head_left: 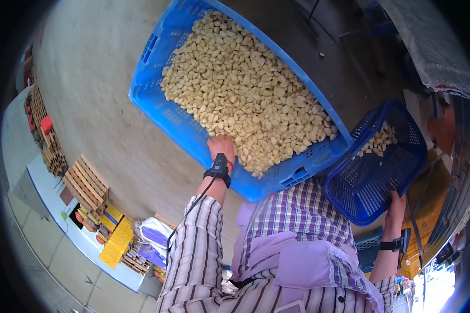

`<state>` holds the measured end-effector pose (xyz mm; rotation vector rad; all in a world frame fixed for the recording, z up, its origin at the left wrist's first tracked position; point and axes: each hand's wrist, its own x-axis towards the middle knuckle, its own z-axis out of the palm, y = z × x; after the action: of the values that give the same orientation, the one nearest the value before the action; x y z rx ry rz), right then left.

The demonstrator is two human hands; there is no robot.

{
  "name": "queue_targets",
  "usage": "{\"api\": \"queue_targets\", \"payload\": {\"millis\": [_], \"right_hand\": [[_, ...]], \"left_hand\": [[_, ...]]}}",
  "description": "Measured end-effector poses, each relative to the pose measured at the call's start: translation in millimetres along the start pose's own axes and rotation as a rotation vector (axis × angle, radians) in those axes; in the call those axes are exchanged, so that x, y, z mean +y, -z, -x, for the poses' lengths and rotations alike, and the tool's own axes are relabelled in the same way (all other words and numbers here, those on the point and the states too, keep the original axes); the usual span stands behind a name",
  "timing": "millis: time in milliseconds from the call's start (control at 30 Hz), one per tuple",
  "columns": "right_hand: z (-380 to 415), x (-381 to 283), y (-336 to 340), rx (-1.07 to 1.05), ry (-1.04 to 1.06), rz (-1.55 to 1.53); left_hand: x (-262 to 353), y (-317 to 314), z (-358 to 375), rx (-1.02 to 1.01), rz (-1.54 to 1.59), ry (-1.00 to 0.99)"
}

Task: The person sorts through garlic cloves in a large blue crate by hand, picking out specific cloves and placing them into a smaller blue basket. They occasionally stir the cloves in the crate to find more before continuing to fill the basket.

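Note:
A large blue plastic crate [183, 133] holds a wide heap of pale, peeled garlic cloves [250, 83]. My left hand [222, 148] reaches over the near side of the crate and touches the edge of the heap; its fingertips are hidden, so how far they are closed does not show. At the right, my right hand [396, 204] grips the rim of a smaller dark blue basket [368, 180], which is tilted beside the crate. A small batch of cloves lies in the far part of that basket.
Wooden pallets [86, 182] and yellow plastic pallets [116, 242] stand at the left on the concrete floor [104, 94]. A pale woven sack [433, 52] is at the upper right. A stray clove lies on the dark surface beyond the crate.

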<state>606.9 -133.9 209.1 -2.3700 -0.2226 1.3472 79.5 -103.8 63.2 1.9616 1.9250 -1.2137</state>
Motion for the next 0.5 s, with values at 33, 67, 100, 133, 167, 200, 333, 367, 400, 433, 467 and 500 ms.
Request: {"api": "queue_targets", "payload": {"millis": [33, 67, 100, 133, 167, 200, 333, 367, 400, 433, 467, 500], "right_hand": [[2, -4, -2, 0.001, -0.007, 0.004], [3, -6, -3, 0.003, -0.011, 0.007], [0, -3, -1, 0.006, -0.012, 0.003], [-3, 2, 2, -0.012, 0.006, 0.002], [-5, 5, 4, -0.031, 0.024, 0.004], [-5, 4, 3, -0.031, 0.024, 0.006], [1, 1, -3, 0.009, 0.034, 0.003], [2, 1, -2, 0.015, 0.031, 0.012], [1, 2, 0, 0.018, 0.028, 0.013], [0, 5, 1, 0.013, 0.033, 0.018], [-1, 6, 1, 0.004, 0.039, 0.021], [-2, 6, -2, -0.005, 0.039, 0.019]], "left_hand": [[-3, 0, 1, -0.024, -0.027, -0.019], [-4, 1, -2, -0.020, -0.028, -0.022], [-6, 2, -6, -0.070, 0.004, -0.054], [-8, 1, -8, -0.124, 0.037, -0.085], [-9, 1, -9, -0.128, 0.037, -0.085], [-9, -2, -11, -0.112, 0.038, -0.112], [-8, -10, -10, -0.127, 0.087, -0.041], [-8, -9, -7, -0.130, 0.087, -0.045], [-11, 20, -3, -0.172, 0.259, 0.016], [-14, 48, 1, -0.214, 0.430, 0.080], [-10, 68, 5, -0.184, 0.655, 0.045], [-2, 94, 13, -0.164, 0.856, -0.005]]}}
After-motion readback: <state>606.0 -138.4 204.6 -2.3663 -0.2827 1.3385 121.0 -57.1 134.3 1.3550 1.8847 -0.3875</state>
